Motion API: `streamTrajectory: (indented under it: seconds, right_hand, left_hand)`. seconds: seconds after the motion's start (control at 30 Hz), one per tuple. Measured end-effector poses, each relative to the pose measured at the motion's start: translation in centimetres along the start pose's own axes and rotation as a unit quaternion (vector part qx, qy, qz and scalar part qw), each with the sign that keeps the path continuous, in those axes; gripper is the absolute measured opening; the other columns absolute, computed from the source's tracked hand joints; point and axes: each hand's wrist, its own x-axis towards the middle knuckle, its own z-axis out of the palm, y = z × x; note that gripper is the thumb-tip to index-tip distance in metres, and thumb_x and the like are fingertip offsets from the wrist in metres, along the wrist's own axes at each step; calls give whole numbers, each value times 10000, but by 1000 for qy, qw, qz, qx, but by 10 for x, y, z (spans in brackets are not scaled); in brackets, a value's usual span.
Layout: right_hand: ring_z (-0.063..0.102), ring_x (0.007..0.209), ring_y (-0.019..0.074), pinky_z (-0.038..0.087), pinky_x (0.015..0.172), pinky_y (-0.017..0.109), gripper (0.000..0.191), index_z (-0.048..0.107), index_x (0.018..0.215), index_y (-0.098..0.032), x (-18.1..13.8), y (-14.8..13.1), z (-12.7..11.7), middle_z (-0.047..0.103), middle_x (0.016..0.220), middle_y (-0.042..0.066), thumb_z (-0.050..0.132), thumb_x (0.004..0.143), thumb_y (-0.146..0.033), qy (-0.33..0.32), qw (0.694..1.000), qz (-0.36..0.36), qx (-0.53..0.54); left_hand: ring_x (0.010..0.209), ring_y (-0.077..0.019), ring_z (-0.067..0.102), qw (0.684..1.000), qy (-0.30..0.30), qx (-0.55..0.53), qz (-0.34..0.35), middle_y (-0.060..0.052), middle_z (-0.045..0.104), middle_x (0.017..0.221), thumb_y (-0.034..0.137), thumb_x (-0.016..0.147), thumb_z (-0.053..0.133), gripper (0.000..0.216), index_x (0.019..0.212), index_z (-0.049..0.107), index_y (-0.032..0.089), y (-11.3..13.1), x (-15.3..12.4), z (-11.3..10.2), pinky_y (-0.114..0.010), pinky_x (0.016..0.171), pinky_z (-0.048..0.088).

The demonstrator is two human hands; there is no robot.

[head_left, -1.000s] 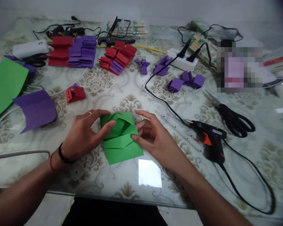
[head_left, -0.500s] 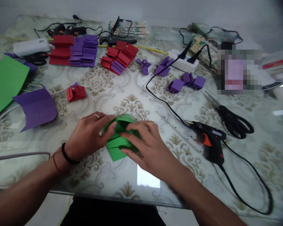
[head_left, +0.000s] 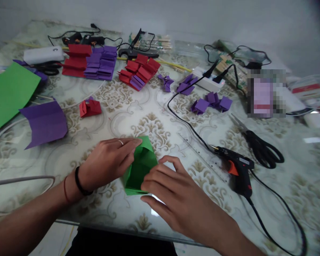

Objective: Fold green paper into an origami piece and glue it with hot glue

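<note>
**A:** Where is the green folded paper?

**B:** Near the front edge of the table, about midway along it. It lies between the two hands with its far flap raised.

**A:** How do the hands sit on it?

**B:** The right hand comes in from the front right, and its thumb and curled fingertips are closed on the paper's right side. The left hand lies along the left fold, fingers straight and together, touching the paper. Its thumb is hidden, so I cannot tell whether it pinches or only presses.

**A:** What's beside them?

**B:** To the right a clear ruler lies slantwise. Past it is a black glue gun with an orange trigger, its cord trailing toward the front right corner. Black scissors lie just beyond the gun.

**A:** And on the left?

**B:** A creased purple sheet lies toward the left edge. A green sheet is farther left, cut off by the view, and a small red folded piece sits farther in.

**A:** Farther back?

**B:** Small purple folded pieces lie right of centre, with a white power strip holding two plugs behind them. Toward the far edge there is a stack of red and purple pleated papers with a second red-and-purple heap beside it. A white box sits near the far left corner.
</note>
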Motion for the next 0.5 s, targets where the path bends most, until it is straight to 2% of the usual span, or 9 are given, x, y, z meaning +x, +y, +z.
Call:
streamTrajectory:
  seconds: [0.13, 0.2, 0.27, 0.33, 0.5]
  right_hand:
    - [605, 900, 176, 346, 1036, 399, 51, 686, 1031, -183, -4, -5, -3, 729, 905, -13, 658, 1041, -225, -13, 999, -31, 5]
    - [591, 891, 181, 355, 1018, 395, 31, 689, 1016, -186, -5, -6, -4, 712, 871, -17, 676, 1024, -213, -32, 999, -34, -1]
    - [572, 884, 187, 355, 1017, 394, 22, 684, 987, -189, -5, -8, -4, 687, 839, -18, 680, 1008, -186, -48, 998, -35, -9]
    - [559, 893, 191, 351, 1021, 394, 35, 679, 978, -189, -5, -8, -5, 674, 833, -15, 668, 1003, -168, -57, 998, -33, -17]
    - [547, 941, 204, 363, 995, 392, 58, 669, 959, -187, -3, -6, -4, 692, 924, -4, 643, 1004, -161, -88, 995, -25, -44]
  left_hand:
    - [820, -219, 815, 999, 11, 37, -24, -46, 836, 959, 217, 1086, 484, 338, 1370, 667, 200, -4, 1, -8, -348, 804, 654]
    - [740, -205, 801, 998, 23, 54, -38, -22, 829, 904, 213, 1083, 511, 314, 1352, 673, 206, -5, 2, -12, -309, 722, 629]
    - [715, -193, 792, 996, 54, 60, -36, -22, 832, 928, 208, 1071, 536, 273, 1303, 682, 201, -7, 3, -16, -278, 670, 603]
    - [766, -171, 799, 995, 79, 48, -24, -24, 834, 1020, 163, 1059, 535, 249, 1259, 677, 207, -8, 4, -18, -246, 686, 595]
    - [1075, -142, 778, 995, 64, 6, 76, -35, 768, 1308, -12, 993, 466, 371, 1194, 655, 236, -10, 3, -14, -225, 887, 597]
